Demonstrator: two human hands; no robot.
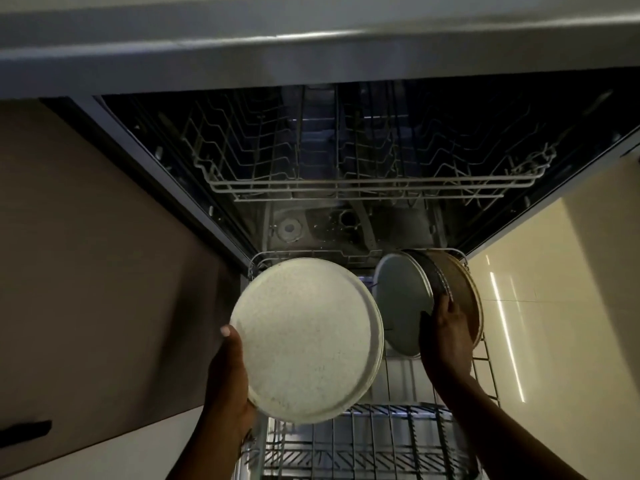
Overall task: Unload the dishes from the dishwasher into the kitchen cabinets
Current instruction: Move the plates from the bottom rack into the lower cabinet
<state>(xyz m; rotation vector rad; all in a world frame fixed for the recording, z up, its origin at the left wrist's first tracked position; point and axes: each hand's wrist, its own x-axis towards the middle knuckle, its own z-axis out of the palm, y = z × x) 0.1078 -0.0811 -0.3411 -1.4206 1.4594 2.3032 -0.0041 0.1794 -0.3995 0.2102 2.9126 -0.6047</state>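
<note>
1. Two hands are at work over the pulled-out lower rack (485, 368) of the open dishwasher (346, 216).
2. The left hand (230, 372) holds a speckled white plate (304, 341) by its left edge, thumb curled over the rim. The plate is lifted clear of the rack and tilted, its face toward the camera.
3. The right hand (446, 336) reaches into the right side of the lower rack, its fingers curled over the rims of the plates standing there on edge.
4. Those standing plates are a pale grey plate (403, 299), a dark plate (438, 282) just behind it, and a brown-rimmed plate (465, 292) farthest right. The hand touches the grey and dark ones; exactly which it grips I cannot tell.
5. The upper rack (363, 161) sits pushed in, deeper inside the tub.
6. A desk edge (311, 43) runs across the top above the dishwasher, with cabinet fronts (86, 237) to the left.
</note>
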